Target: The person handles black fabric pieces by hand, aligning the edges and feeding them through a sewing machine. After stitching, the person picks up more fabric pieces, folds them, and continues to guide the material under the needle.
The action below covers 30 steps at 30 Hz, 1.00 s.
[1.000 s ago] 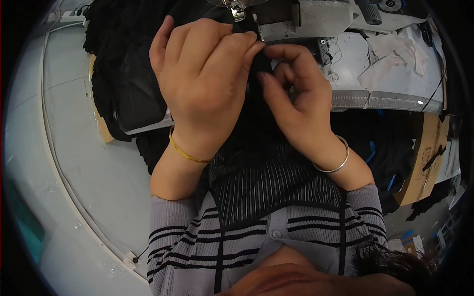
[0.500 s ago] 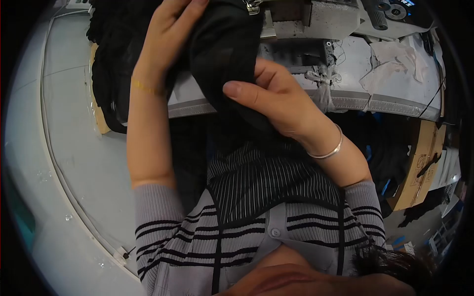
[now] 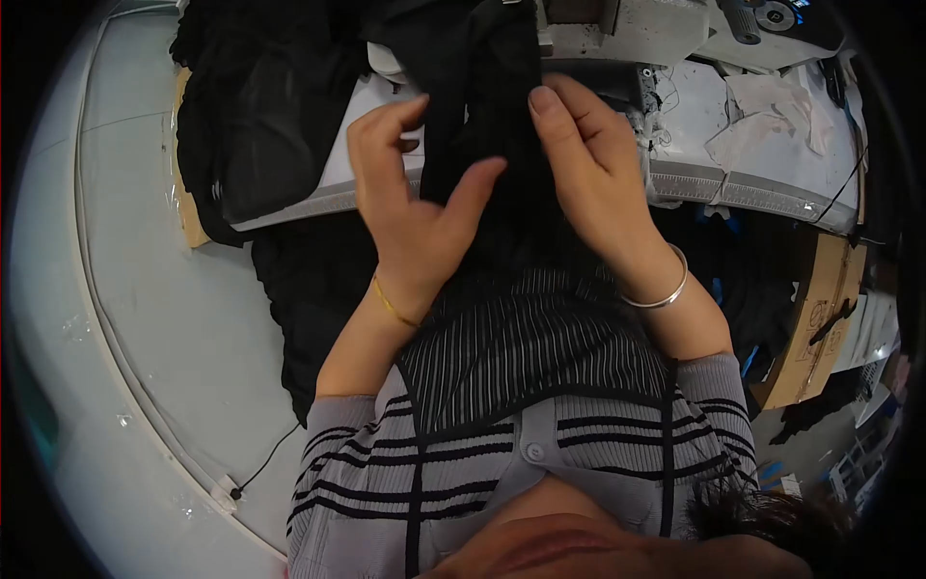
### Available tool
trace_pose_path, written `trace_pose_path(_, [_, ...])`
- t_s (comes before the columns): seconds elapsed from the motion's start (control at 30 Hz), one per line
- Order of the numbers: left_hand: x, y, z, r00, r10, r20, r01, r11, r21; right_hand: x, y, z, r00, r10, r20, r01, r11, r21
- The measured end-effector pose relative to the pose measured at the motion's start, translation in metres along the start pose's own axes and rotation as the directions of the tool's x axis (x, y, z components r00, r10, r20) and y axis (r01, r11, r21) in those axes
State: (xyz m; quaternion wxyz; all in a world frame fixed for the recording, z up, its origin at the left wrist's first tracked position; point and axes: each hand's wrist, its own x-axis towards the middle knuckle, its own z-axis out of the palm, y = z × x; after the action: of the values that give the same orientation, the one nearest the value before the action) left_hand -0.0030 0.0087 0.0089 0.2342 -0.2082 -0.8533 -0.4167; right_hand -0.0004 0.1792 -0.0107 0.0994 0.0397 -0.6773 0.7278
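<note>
A length of black fabric (image 3: 502, 87) hangs from the machine at the top of the view down over the table's front edge towards my lap. My right hand (image 3: 608, 179) pinches its right edge between thumb and fingers. To the left of it, my left hand (image 3: 415, 222) is open over the fabric, thumb and fingers well apart and slightly blurred. Above both hands, a small metal presser foot (image 3: 511, 4) shows at the top edge of the frame. The dark folds below the hands blend together, so their outlines are hard to make out.
A sewing machine body (image 3: 637, 29) with a control panel (image 3: 776, 16) stands at the upper right. More black fabric (image 3: 270, 116) is heaped on the left. The table edge carries a ruler strip (image 3: 733, 193). Pale scraps (image 3: 772, 121) lie on the right; a cardboard box (image 3: 815, 318) stands below.
My left hand has come down and right from the upper part of the fabric, its fingers now spread. My right hand has shifted up and right along with the fabric's edge.
</note>
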Motion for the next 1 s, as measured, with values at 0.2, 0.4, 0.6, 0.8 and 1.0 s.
trace_pose_path(0.2, [0.003,-0.012,-0.007,0.874,-0.444,0.199,0.484,0.751,-0.449,-0.002,-0.009,0.001,0.988,0.149,-0.026,-0.147,0.987,0.063])
trace_pose_path(0.4, [0.033,0.005,-0.013,0.931,-0.349,0.106,0.363,0.861,-0.356,-0.003,-0.009,0.000,0.994,0.107,-0.024,-0.108,0.994,-0.032])
trace_pose_path(0.6, [0.066,-0.011,-0.020,0.917,-0.396,0.041,0.355,0.765,-0.538,-0.005,-0.009,-0.001,0.998,0.020,-0.054,-0.023,0.997,-0.068])
trace_pose_path(0.8, [0.051,0.002,-0.053,0.728,-0.446,0.521,0.676,0.593,-0.436,-0.002,-0.006,-0.009,0.998,-0.059,-0.011,0.057,0.986,-0.159])
trace_pose_path(1.0, [0.067,-0.027,-0.050,0.772,-0.198,0.604,0.634,0.173,-0.754,0.001,-0.010,-0.002,0.998,-0.038,0.041,0.044,0.987,-0.152])
